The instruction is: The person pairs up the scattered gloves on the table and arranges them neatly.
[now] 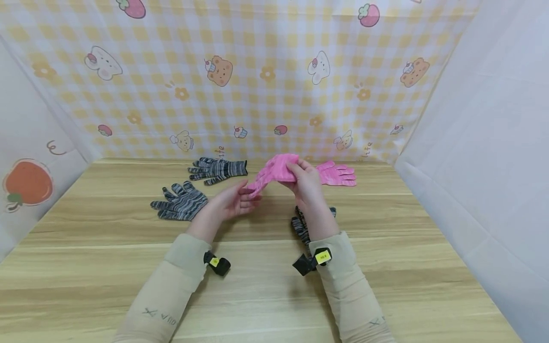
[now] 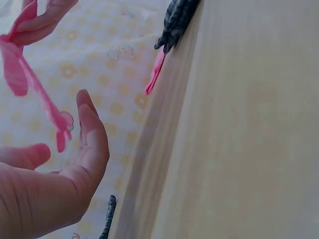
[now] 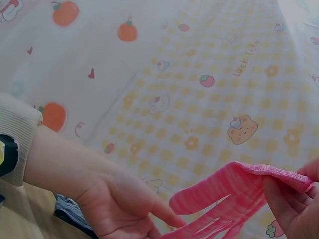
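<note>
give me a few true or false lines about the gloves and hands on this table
1. The right hand pinches a pink glove lifted off the table. True.
2. The left hand is curled into a fist on the wood. False: its fingers are straight and open, just under the hanging glove's fingers.
3. A second pink glove lies flat on the table beyond the right hand. True.
4. All the grey striped gloves are stacked in one pile. False: the far one and the near one lie apart on the left, and another dark one shows under the right wrist.
5. The backdrop is plain white. False: it is yellow check with cartoon prints.
</note>
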Available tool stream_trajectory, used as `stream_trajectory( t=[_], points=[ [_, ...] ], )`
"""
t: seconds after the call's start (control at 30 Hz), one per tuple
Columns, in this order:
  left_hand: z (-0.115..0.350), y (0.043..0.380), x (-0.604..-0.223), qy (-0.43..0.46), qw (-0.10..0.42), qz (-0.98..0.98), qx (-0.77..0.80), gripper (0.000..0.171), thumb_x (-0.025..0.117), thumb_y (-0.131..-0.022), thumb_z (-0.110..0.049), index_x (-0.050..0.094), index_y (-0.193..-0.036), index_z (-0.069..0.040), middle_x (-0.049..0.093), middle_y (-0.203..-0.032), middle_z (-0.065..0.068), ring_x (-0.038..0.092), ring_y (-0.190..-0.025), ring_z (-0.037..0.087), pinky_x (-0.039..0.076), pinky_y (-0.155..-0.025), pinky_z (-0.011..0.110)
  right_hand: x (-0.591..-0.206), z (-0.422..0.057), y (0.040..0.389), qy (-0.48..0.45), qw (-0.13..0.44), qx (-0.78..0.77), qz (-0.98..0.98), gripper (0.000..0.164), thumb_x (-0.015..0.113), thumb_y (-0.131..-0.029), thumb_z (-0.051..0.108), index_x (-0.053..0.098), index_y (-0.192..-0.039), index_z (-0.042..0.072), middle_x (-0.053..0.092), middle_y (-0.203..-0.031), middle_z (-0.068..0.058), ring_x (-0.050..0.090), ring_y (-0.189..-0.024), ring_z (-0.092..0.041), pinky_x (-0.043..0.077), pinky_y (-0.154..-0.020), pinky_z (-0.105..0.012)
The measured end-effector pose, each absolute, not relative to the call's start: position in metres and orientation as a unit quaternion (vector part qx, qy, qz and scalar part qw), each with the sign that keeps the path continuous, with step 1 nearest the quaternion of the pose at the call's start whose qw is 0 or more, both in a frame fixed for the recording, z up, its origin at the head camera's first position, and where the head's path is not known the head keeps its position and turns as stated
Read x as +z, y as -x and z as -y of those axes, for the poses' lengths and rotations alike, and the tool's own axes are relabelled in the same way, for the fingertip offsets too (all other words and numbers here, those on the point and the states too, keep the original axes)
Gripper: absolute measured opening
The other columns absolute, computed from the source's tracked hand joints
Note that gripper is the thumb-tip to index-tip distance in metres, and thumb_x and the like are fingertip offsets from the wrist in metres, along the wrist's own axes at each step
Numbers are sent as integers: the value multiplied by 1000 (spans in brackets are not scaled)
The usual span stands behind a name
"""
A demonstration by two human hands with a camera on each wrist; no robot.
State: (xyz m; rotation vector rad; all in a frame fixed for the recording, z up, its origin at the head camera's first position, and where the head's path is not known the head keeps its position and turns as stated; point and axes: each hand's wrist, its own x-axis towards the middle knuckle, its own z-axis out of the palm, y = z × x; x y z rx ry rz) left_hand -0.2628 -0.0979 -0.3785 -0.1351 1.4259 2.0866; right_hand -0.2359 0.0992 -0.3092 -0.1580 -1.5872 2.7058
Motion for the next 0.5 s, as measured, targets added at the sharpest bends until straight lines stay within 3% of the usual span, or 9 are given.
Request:
stream_trajectory(
  t=[0.13,0.27,0.37,0.5],
  points=[
    [97,258,-378,60,312,-530,786,64,23,-104,-45,35,-137,9,56,-124,25,59,-108,28,45,-98,37,-307,-98,233,50,12,864,500,29,54,-96,2,53,-124,-6,59,-102,-12,65,-80,-15,55,-79,-30],
    [95,253,-377,52,329,-506,795,74,17,-102,-50,21,-146,9,30,-147,29,38,-131,38,38,-104,40,-306,-96,231,55,21,864,499,31,54,-97,3,51,-126,-6,58,-106,-13,64,-84,-15,54,-80,-28],
    [93,250,-375,40,339,-482,807,78,15,-101,-54,17,-148,8,23,-150,29,28,-136,41,32,-108,43,-307,-95,231,60,27,866,496,31,54,-96,2,52,-126,-5,58,-107,-13,64,-86,-16,54,-80,-28],
    [90,245,-371,33,344,-458,819,85,18,-98,-61,19,-147,8,26,-149,29,31,-134,43,32,-108,45,-309,-93,231,68,39,865,496,27,56,-95,2,55,-122,-4,60,-106,-13,63,-86,-16,54,-80,-29]
  ],
)
